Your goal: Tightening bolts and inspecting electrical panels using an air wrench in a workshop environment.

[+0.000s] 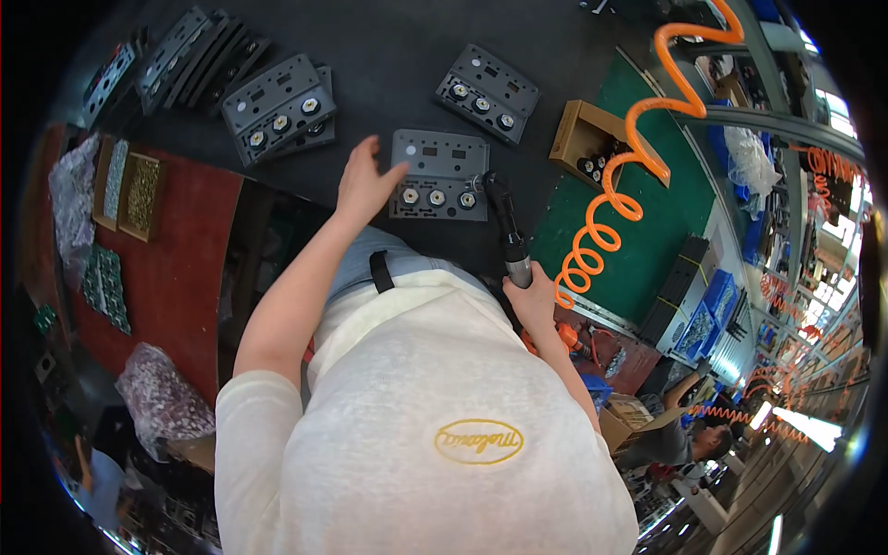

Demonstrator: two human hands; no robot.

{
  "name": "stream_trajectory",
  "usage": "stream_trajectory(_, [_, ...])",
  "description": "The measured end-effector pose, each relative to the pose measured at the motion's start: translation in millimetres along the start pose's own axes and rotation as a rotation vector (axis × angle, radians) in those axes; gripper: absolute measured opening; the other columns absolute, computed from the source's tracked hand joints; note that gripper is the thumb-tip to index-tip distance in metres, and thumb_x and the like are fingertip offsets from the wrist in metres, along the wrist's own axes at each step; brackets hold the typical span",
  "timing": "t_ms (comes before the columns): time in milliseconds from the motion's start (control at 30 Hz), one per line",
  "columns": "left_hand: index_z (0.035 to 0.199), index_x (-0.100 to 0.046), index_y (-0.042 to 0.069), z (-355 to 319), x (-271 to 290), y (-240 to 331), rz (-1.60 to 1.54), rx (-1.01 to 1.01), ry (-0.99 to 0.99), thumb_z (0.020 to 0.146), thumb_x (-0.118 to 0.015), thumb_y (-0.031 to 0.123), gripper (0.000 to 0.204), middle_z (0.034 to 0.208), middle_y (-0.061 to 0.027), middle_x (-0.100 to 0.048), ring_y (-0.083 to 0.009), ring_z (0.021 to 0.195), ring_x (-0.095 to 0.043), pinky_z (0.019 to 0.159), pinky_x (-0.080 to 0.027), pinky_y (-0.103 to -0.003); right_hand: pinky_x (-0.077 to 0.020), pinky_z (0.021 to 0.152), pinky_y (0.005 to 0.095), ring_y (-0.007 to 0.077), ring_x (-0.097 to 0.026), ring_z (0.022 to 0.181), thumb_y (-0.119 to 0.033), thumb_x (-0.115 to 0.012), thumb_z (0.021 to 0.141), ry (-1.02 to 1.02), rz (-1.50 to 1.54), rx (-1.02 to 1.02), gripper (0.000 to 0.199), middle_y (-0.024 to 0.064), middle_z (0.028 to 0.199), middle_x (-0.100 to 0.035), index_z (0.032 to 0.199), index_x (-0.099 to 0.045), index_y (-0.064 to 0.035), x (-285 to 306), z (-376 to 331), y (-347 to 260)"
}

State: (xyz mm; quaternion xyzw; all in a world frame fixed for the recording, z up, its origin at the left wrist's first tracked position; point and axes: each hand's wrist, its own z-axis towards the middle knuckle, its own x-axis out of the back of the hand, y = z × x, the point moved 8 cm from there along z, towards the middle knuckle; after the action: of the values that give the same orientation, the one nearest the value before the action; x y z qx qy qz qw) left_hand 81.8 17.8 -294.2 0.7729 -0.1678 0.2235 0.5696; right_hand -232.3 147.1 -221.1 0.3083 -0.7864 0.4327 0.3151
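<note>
A dark grey panel (440, 166) with three round brass-and-white fittings along its near side lies in front of me. My right hand (531, 289) is wrapped round the handle of a pneumatic ratchet wrench (511, 231). The wrench's head reaches the panel's right edge, close to the rightmost fitting; whether it touches that fitting I cannot tell. My left hand (366, 180) hovers at the panel's left edge, fingers apart and holding nothing. A similar panel (488, 92) lies farther off to the right, and stacked panels (277, 106) lie to the left.
An orange coiled air hose (601, 236) hangs over the green mat (615, 222) at right. On that mat stands a cardboard box (569, 139) of black parts. More panels (176, 60) lean at far left, above a box of small brass parts (143, 196). Another person (680, 439) is at lower right.
</note>
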Motion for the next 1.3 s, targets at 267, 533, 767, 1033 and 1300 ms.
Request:
stream_trajectory(267, [0.117, -0.055, 0.005, 42, -22, 24, 0.079, 0.092, -0.168, 0.073, -0.073, 0.034, 0.056, 0.110, -0.0133, -0.053, -0.0275, 0.099, -0.057, 0.085, -0.047, -0.035, -0.0483, 0.071, 0.0438, 0.0388, -0.063, 0.079, -0.021, -0.063, 0.070, -0.054, -0.102, -0.036, 0.033, 0.0229, 0.080, -0.064, 0.095, -0.057, -0.0013, -12, -9, 29])
stream_trajectory(533, [0.096, -0.059, 0.002, 39, -33, 17, -0.244, 0.060, -0.084, 0.068, -0.079, 0.027, 0.042, 0.088, -0.0120, -0.063, -0.0223, 0.084, -0.062, 0.074, -0.049, -0.033, -0.0477, 0.070, 0.0444, 0.0412, -0.063, 0.078, -0.022, -0.063, 0.071, -0.031, -0.082, -0.055, 0.032, 0.0232, 0.079, -0.064, 0.094, -0.057, -0.0014, -14, -13, 32])
stream_trajectory(767, [0.096, -0.060, 0.002, 42, -18, 24, -0.465, -0.032, 0.106, 0.070, -0.078, 0.021, 0.037, 0.082, -0.0112, -0.066, -0.0182, 0.073, -0.065, 0.066, -0.052, -0.030, -0.0477, 0.068, 0.0444, 0.0401, -0.063, 0.077, -0.022, -0.064, 0.074, 0.055, -0.085, -0.013, 0.029, 0.0216, 0.078, -0.064, 0.094, -0.057, -0.0028, -8, -5, 23])
stream_trajectory(1033, [0.098, -0.058, 0.002, 48, -26, 10, -0.427, -0.022, 0.125, 0.069, -0.080, 0.023, 0.042, 0.083, -0.0126, -0.066, -0.0209, 0.076, -0.066, 0.068, -0.052, -0.031, -0.0479, 0.066, 0.0448, 0.0403, -0.063, 0.076, -0.020, -0.066, 0.076, 0.021, -0.203, 0.110, 0.030, 0.0218, 0.079, -0.064, 0.095, -0.053, -0.0015, -18, 25, 12])
stream_trajectory(1300, [0.096, -0.058, 0.003, 48, -24, 13, -0.365, -0.059, 0.158, 0.068, -0.080, 0.025, 0.042, 0.081, -0.0118, -0.066, -0.0234, 0.075, -0.066, 0.068, -0.052, -0.032, -0.0494, 0.065, 0.0467, 0.0396, -0.063, 0.076, -0.016, -0.065, 0.075, 0.002, -0.444, 0.276, 0.034, 0.0213, 0.083, -0.063, 0.101, -0.050, -0.0013, -10, 36, 5])
